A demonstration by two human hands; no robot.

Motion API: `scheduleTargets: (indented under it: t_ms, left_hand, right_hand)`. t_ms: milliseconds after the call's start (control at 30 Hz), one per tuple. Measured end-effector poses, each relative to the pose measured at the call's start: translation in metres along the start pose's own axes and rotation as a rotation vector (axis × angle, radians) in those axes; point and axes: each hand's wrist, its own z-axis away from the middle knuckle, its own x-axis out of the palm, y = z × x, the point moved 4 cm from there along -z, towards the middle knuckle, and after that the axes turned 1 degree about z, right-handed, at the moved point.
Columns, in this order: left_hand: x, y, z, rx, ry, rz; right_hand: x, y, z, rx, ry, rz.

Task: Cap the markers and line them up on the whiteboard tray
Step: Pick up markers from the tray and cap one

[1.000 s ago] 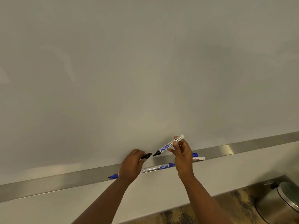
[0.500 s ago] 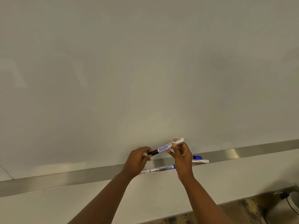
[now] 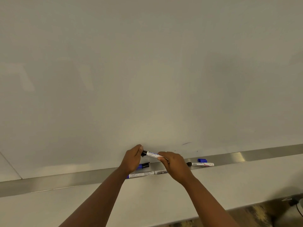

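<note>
A white marker with a black cap (image 3: 151,154) is held level just above the metal whiteboard tray (image 3: 262,155). My left hand (image 3: 133,159) pinches the black cap end; my right hand (image 3: 173,164) wraps the barrel and hides its right half. Below my hands, two white markers (image 3: 141,174) lie end to end along the tray's front lip. A blue-and-black piece (image 3: 144,165) lies behind them. To the right, an uncapped white marker (image 3: 200,164) lies with its black tip pointing left, and a loose blue cap (image 3: 202,160) sits just behind it.
The whiteboard (image 3: 147,71) fills the upper view, with small ink marks (image 3: 186,143) above the tray. A white wall band runs under the tray. Patterned floor (image 3: 255,217) and part of a metal bin (image 3: 300,208) show at the bottom right.
The black cap has gone onto the marker's tip. Both hands have lowered the marker from a tilt to level, closer to the tray, and my right hand has slid over the barrel.
</note>
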Motion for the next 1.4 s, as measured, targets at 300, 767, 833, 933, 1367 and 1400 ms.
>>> scheduleTargets:
  t_ms: [300, 767, 833, 933, 1367, 1400]
  left_hand:
    - [-0.004, -0.001, 0.002, 0.027, -0.053, -0.055]
    - [-0.008, -0.025, 0.004, 0.195, -0.06, -0.406]
    - [-0.013, -0.032, 0.008, 0.176, -0.037, -0.419]
    - [-0.028, -0.05, 0.015, 0.098, 0.031, -0.41]
    - [-0.057, -0.09, 0.037, -0.059, 0.114, -0.42]
    - [-0.058, -0.092, 0.037, -0.062, 0.106, -0.427]
  right_hand:
    - [0.008, 0.001, -0.007, 0.174, -0.132, -0.31]
    - [0.021, 0.019, -0.011, 0.088, -0.15, -0.183]
    - [0.02, 0.025, -0.011, 0.143, -0.024, -0.253]
    - [0.012, 0.039, -0.002, 0.229, 0.336, -0.365]
    - [0.105, 0.01, -0.01, -0.139, -0.316, 0.278]
    - [0.109, 0.011, -0.011, -0.14, -0.324, 0.302]
